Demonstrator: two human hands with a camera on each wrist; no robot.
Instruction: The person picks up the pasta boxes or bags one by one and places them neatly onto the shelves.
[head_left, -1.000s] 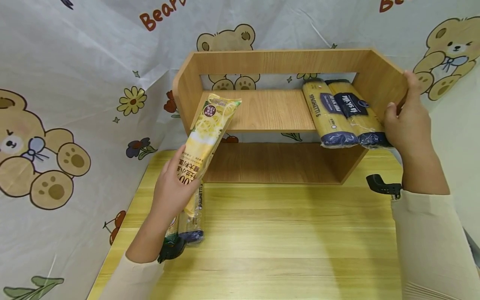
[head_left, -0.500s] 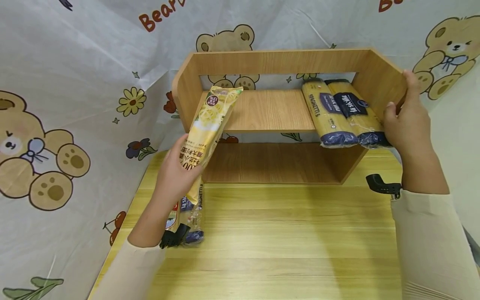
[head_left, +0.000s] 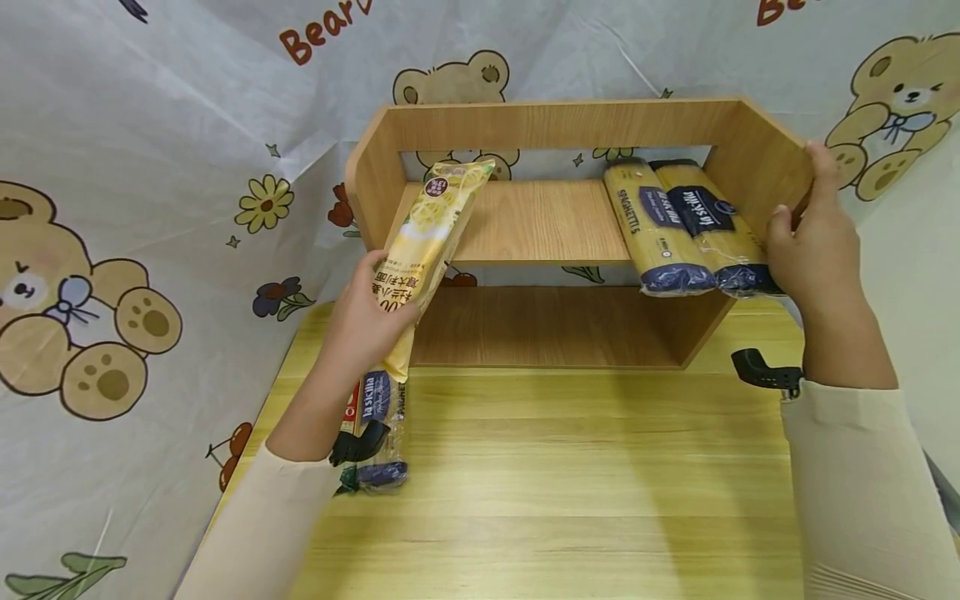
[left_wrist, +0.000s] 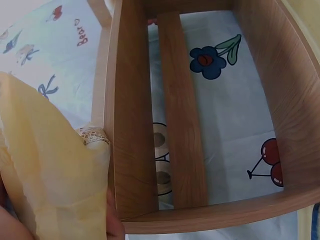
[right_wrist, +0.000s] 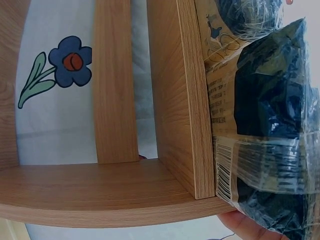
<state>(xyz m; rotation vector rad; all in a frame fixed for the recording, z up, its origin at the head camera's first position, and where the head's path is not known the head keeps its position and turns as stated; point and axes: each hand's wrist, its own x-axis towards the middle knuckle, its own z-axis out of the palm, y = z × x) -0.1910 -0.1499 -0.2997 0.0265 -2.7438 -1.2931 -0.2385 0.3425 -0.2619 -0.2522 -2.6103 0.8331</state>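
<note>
My left hand [head_left: 367, 321] grips a yellow pasta packet [head_left: 423, 242] by its lower part, thumb across the front. The packet tilts up to the right, and its top overlaps the left end of the upper shelf [head_left: 543, 221] in the head view. The left wrist view shows the packet's pale yellow end [left_wrist: 55, 175] beside the rack. My right hand [head_left: 817, 233] holds the right side panel [head_left: 776, 167] of the wooden rack. Next to it, two spaghetti packets with blue ends, the left one [head_left: 660, 225] and the right one [head_left: 716, 221], lie on the upper shelf.
More pasta packets [head_left: 382, 433] lie on the table [head_left: 585, 483] under my left forearm, partly hidden by it. The rack's lower shelf [head_left: 547, 325] sits at the table's back. Behind everything hangs a bear-print cloth [head_left: 187, 125].
My left hand has carried the yellow pasta packet up and slightly right, further over the upper shelf. More of the packets on the table show. My right hand has stayed on the side panel.
</note>
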